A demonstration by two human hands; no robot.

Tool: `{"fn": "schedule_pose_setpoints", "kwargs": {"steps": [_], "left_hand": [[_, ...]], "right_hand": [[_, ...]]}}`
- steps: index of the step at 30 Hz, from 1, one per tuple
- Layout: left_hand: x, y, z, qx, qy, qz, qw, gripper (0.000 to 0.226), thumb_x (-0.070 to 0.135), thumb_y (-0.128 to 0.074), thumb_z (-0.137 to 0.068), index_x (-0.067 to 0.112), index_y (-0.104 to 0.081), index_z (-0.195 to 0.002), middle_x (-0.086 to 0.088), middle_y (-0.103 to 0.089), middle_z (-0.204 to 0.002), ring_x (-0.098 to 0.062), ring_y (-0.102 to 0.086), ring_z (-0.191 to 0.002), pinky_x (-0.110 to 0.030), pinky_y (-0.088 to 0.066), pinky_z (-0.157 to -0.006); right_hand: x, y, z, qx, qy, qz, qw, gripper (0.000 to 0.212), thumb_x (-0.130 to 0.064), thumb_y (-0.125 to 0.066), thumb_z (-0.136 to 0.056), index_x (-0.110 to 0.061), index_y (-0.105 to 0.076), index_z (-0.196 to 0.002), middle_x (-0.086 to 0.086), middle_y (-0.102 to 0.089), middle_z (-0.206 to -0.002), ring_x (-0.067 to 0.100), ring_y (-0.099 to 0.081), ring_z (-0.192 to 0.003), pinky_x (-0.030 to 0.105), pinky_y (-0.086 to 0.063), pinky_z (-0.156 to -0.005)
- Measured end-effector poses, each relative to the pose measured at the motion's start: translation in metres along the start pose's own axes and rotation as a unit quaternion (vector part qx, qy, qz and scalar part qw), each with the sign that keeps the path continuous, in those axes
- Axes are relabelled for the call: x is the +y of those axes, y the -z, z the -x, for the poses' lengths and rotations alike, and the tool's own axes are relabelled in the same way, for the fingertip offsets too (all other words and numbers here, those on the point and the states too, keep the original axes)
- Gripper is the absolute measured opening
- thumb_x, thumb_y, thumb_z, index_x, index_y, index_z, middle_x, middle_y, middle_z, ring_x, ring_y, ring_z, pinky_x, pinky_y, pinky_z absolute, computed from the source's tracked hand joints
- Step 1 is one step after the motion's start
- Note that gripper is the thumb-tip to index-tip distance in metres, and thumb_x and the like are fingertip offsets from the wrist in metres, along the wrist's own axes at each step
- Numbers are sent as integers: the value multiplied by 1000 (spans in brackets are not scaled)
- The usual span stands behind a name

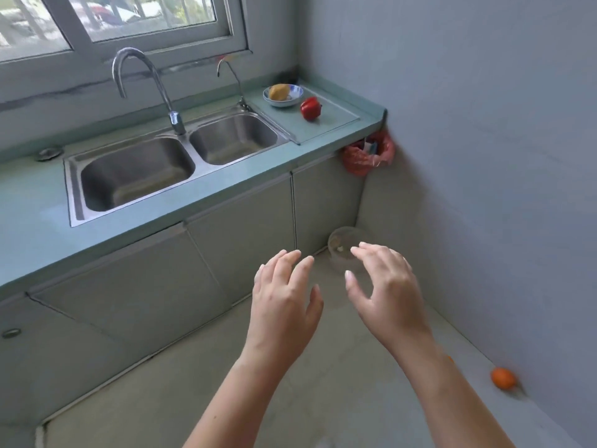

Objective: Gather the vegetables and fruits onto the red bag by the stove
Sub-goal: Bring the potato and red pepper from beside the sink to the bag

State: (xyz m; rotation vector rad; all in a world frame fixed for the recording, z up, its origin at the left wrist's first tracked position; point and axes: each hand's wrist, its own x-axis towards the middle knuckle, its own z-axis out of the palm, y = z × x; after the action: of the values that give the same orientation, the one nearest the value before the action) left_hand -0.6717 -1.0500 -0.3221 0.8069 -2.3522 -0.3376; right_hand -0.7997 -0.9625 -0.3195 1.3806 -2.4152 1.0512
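A red bell pepper [310, 108] lies on the green counter's far right end. Beside it a blue-and-white bowl [294, 92] holds a yellowish fruit or vegetable [279, 92]. An orange fruit [503, 378] lies on the floor by the right wall. My left hand [284, 305] and my right hand [384, 289] reach forward over the floor, fingers spread and relaxed, holding nothing. A red plastic bag [365, 156] hangs in the corner under the counter's end. No stove is in view.
A double steel sink [135, 174] with a tall tap [142, 88] fills the counter's middle; a thin second tap [231, 77] stands behind it. A clear glass bowl [342, 245] sits on the floor near the cabinet corner, just beyond my right fingers. Grey cabinets [193, 253] run below.
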Motion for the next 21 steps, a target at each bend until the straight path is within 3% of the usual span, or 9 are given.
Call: {"fn": "schedule_pose_setpoints", "kwargs": {"steps": [6,13,21], "left_hand": [[-30,-33,-62,-11,-5,3,1000,41,28,-44,-80,7,-61,-110,-12,-62,-112,-33,-53,-111,-53,-45,-90],[-105,-74,-164,-12,1,28,1000,41,30,-43,-81,8,-61,-111,-11,-61,-114,-25,-42,-114,-53,-45,-90],[-212,-78,-310,13,17,42,999,41,28,-44,-81,7,-61,-111,-13,-61,-113,-34,-54,-108,-47,-45,-93]], "right_hand": [[25,-28,-58,10,0,24,1000,41,-33,-45,-80,-7,-64,-106,12,-65,-108,33,-60,-101,54,-47,-86],[36,-97,-161,7,3,63,998,42,-33,-45,-79,-6,-66,-104,12,-66,-107,32,-61,-99,53,-48,-84],[-2,-183,-324,-17,24,60,998,43,-34,-43,-81,-7,-64,-108,10,-65,-111,29,-58,-104,53,-46,-89]]}}
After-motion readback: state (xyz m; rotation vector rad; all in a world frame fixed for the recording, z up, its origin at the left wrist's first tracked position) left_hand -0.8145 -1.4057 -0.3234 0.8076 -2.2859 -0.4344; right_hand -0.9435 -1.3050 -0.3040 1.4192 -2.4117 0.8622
